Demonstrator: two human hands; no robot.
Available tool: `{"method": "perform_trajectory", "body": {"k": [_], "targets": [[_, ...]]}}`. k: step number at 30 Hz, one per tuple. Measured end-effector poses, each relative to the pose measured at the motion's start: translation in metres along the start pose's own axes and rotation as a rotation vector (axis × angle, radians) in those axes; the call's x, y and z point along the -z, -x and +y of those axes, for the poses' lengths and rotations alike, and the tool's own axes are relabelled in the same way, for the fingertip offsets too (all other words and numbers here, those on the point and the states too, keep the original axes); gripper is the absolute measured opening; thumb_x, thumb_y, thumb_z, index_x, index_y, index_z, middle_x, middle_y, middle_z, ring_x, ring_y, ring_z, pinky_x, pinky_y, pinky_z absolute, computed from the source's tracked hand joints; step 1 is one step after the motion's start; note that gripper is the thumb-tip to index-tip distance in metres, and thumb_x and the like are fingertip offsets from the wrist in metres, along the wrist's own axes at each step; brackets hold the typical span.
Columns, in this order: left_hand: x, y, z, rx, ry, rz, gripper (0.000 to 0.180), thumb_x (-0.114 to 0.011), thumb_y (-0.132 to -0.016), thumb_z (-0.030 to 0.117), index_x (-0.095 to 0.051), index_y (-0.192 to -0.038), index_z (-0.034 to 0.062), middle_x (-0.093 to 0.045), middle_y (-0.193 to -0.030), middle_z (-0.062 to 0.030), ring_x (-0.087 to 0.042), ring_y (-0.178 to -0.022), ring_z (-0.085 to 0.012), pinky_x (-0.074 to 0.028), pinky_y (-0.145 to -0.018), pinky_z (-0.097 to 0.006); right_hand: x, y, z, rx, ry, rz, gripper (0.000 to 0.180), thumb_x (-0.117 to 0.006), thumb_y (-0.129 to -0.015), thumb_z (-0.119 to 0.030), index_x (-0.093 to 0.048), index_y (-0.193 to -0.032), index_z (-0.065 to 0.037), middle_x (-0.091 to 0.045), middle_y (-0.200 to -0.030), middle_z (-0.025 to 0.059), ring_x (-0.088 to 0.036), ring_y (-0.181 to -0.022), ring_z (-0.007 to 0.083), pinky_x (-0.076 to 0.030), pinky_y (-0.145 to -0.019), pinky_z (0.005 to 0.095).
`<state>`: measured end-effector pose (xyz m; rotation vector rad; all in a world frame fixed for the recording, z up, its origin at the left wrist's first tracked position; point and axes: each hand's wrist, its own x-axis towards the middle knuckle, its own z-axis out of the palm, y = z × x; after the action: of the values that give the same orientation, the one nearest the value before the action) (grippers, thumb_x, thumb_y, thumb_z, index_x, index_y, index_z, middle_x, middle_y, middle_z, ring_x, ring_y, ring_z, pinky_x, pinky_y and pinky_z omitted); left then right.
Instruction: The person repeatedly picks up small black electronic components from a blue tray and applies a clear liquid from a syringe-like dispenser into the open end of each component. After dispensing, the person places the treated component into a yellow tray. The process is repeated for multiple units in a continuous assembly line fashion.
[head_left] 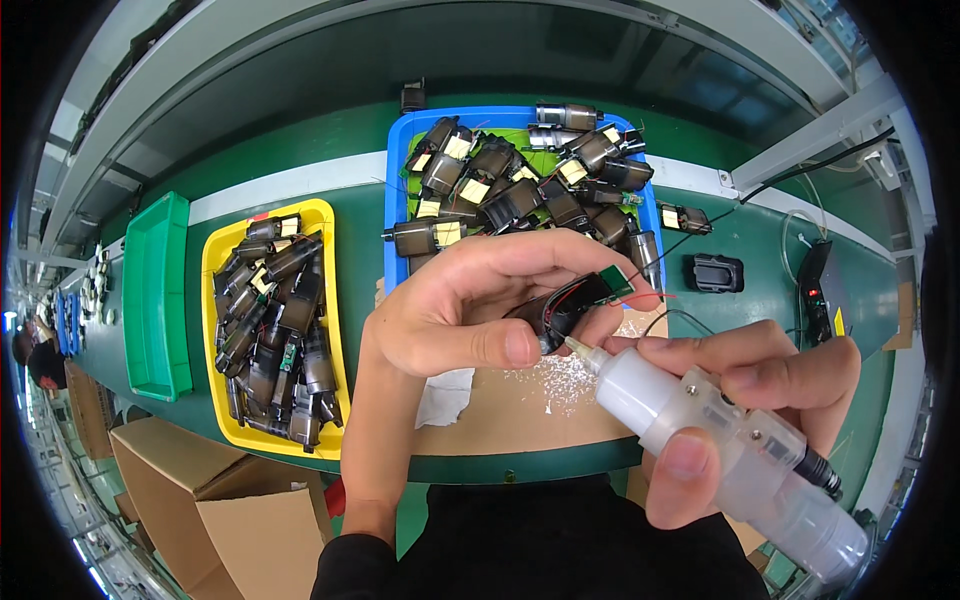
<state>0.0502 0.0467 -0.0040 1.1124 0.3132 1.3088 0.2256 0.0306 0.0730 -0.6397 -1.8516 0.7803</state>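
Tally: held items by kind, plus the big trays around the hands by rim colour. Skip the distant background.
Dark part: 1
Dispenser: 1
Blue tray: 1
Yellow tray: 1
Green tray: 1
Total: 5

The left hand [440,315] curls, thumb [480,346] pointing right, forearm [382,440] stretched forward. The right hand [795,385] grips with bent fingers [735,348], thumb opposed.
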Motion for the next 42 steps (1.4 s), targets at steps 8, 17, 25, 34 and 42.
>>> {"method": "perform_trajectory", "body": {"k": [8, 17, 25, 34, 42], "targets": [[0.003, 0.004, -0.004, -0.037, -0.005, 0.038, 0.069, -0.067, -0.075, 0.045, -0.051, -0.104, -0.0153, -0.057, -0.09, -0.0177, -0.053, -0.062, -0.0172, -0.041, -0.056, -0.029, -0.001, 0.004, 0.002, 0.042, 0.016, -0.066, 0.042, -0.065, -0.074, -0.013, -0.029, -0.09, 0.001, -0.058, -0.079, 0.0217, -0.062, -0.071, 0.019, -0.05, -0.069, 0.0218], [0.001, 0.003, -0.005, -0.05, 0.036, 0.03, 0.065, -0.068, -0.074, 0.041, -0.053, -0.102, -0.0151, -0.058, -0.087, -0.0181, -0.053, -0.061, -0.0176, -0.041, -0.055, -0.03, 0.007, 0.0, -0.008, -0.042, 0.039, -0.13, 0.044, -0.066, -0.074, -0.012, -0.029, -0.092, 0.001, -0.059, -0.081, 0.0214, -0.063, -0.072, 0.018, -0.05, -0.069, 0.0216], [0.004, 0.004, -0.003, -0.022, 0.019, -0.01, 0.066, -0.068, -0.074, 0.04, -0.052, -0.106, -0.0154, -0.059, -0.089, -0.0206, -0.055, -0.063, -0.0196, -0.043, -0.057, -0.031, 0.01, 0.0, -0.01, -0.084, 0.056, -0.174, 0.045, -0.067, -0.073, -0.012, -0.028, -0.094, -0.001, -0.058, -0.083, 0.0207, -0.063, -0.075, 0.0186, -0.051, -0.071, 0.025], [0.001, 0.007, 0.002, 0.019, 0.071, -0.018, 0.073, -0.07, -0.072, 0.042, -0.049, -0.109, -0.0176, -0.06, -0.089, -0.0237, -0.056, -0.064, -0.021, -0.044, -0.06, -0.032, 0.009, 0.001, -0.015, -0.091, 0.099, -0.193, 0.045, -0.067, -0.073, -0.011, -0.028, -0.094, -0.003, -0.056, -0.083, 0.0186, -0.063, -0.075, 0.0194, -0.052, -0.073, 0.0271], [0.0, 0.007, 0.004, 0.041, 0.093, -0.018, 0.073, -0.071, -0.072, 0.043, -0.052, -0.103, -0.0201, -0.059, -0.086, -0.0244, -0.055, -0.064, -0.02, -0.043, -0.059, -0.03, 0.012, -0.001, -0.019, -0.082, 0.174, -0.229, 0.044, -0.066, -0.073, -0.013, -0.028, -0.093, -0.004, -0.057, -0.082, 0.0205, -0.062, -0.072, 0.0183, -0.051, -0.069, 0.0248]]}}
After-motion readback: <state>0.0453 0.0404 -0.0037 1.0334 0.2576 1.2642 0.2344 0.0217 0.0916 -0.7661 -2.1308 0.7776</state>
